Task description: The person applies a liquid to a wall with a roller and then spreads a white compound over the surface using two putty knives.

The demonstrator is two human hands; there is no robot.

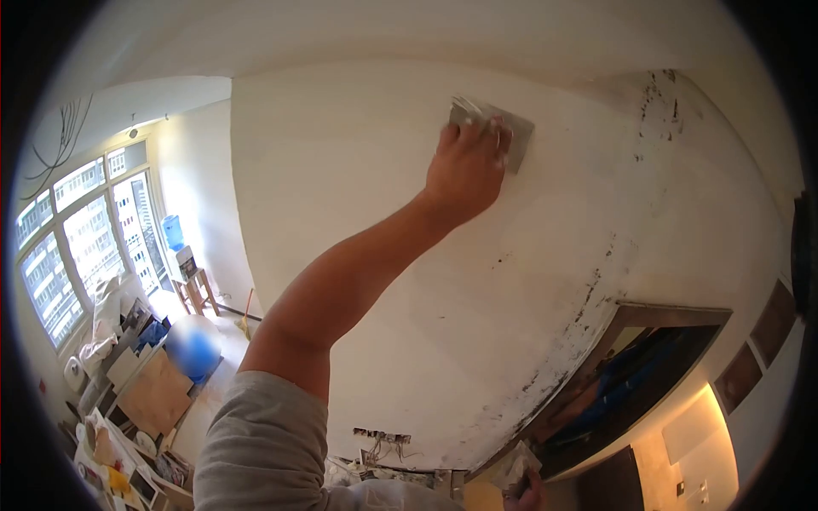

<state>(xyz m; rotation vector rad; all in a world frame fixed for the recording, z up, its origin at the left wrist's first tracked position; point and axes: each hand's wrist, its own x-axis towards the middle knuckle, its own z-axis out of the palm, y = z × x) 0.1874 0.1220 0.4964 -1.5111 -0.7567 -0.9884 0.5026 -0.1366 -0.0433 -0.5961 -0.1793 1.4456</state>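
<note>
High on the pale wall [358, 170], my left hand [469, 166] is wrapped round a flat metal trowel [520, 136], whose blade lies against the wall surface. The left arm reaches up across the middle of the view. Down at the bottom right, my right hand [527, 496] is partly in view, closed on a second flat tool [514, 470], a light, smeared blade. Dark marks run down the wall to the right of the trowel.
A dark-framed panel [630, 366] hangs at the lower right. Loose wires [383, 444] come out of the wall low down. Boards and clutter [153, 387], a blue round object [196, 353] and a water dispenser [183, 264] stand at the left near the windows [89, 230].
</note>
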